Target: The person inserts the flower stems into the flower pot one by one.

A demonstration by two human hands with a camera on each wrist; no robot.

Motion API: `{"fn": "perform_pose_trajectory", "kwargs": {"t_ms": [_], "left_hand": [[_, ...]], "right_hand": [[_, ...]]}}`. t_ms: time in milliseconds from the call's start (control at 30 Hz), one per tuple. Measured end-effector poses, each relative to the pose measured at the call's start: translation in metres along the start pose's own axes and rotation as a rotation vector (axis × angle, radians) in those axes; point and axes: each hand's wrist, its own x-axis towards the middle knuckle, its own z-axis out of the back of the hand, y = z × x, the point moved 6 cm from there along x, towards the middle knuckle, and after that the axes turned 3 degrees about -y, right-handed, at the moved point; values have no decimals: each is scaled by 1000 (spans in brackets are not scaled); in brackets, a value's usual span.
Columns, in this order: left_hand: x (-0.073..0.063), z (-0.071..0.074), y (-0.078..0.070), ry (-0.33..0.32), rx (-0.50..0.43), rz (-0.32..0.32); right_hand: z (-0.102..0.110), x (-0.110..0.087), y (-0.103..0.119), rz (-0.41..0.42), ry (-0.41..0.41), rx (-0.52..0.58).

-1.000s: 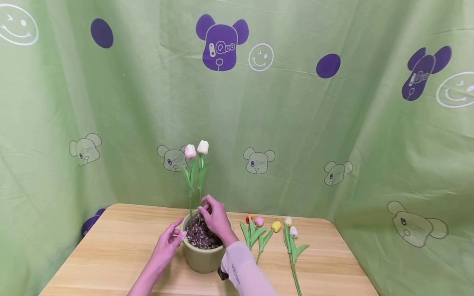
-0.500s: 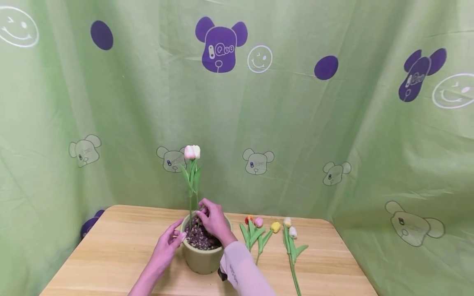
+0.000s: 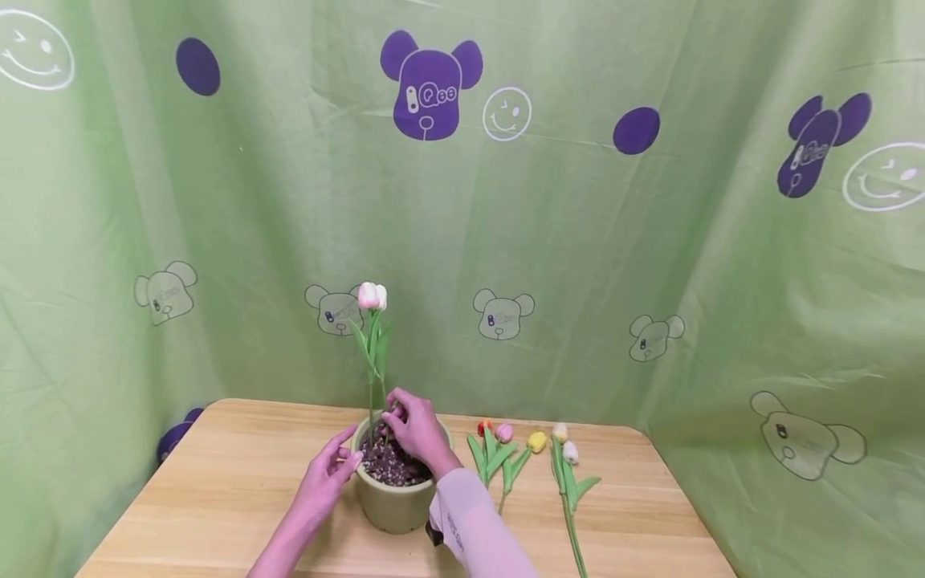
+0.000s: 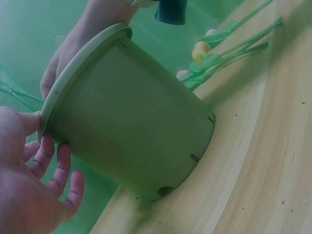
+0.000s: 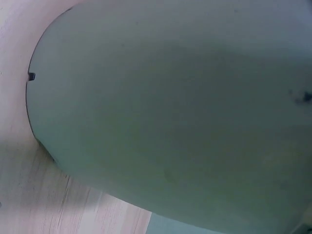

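Note:
A green flowerpot (image 3: 393, 510) filled with dark, speckled soil (image 3: 397, 467) stands on the table. My left hand (image 3: 327, 475) grips its left rim between thumb and fingers; the left wrist view shows this hand (image 4: 29, 170) close against the pot (image 4: 131, 117). Over the soil, my right hand (image 3: 417, 429) pinches the low part of a white tulip's stem (image 3: 385, 393). That white bloom (image 3: 382, 298) sits partly behind a pink-and-white tulip (image 3: 368, 295), which stands upright in the soil at the left. In the right wrist view the pot's wall (image 5: 170, 117) fills most of the picture.
Right of the pot lie a red tulip (image 3: 485, 427), a pink tulip (image 3: 503, 433), a yellow tulip (image 3: 536, 441) and two pale tulips (image 3: 570, 453) on the wooden table (image 3: 643, 514). A green printed curtain (image 3: 578, 241) hangs behind and at both sides.
The white tulip's bloom has swung left and slightly down, now overlapping the pink-and-white one. My right hand has shifted slightly left and down; my left hand stays on the rim.

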Motion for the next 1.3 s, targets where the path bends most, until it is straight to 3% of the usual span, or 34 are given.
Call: {"fn": "perform_pose_trajectory", "kwargs": {"t_ms": [267,833,1300], "left_hand": [[0,1,1,-1,-12,12],[1,1,2,-4,-21,-2],[3,2,4,-11,-39,0]], "right_hand": [[-4,2,-3,-49,21,105],[1,2,-3,-22,-96,85],[14,3,-4,-47,-110,58]]}}
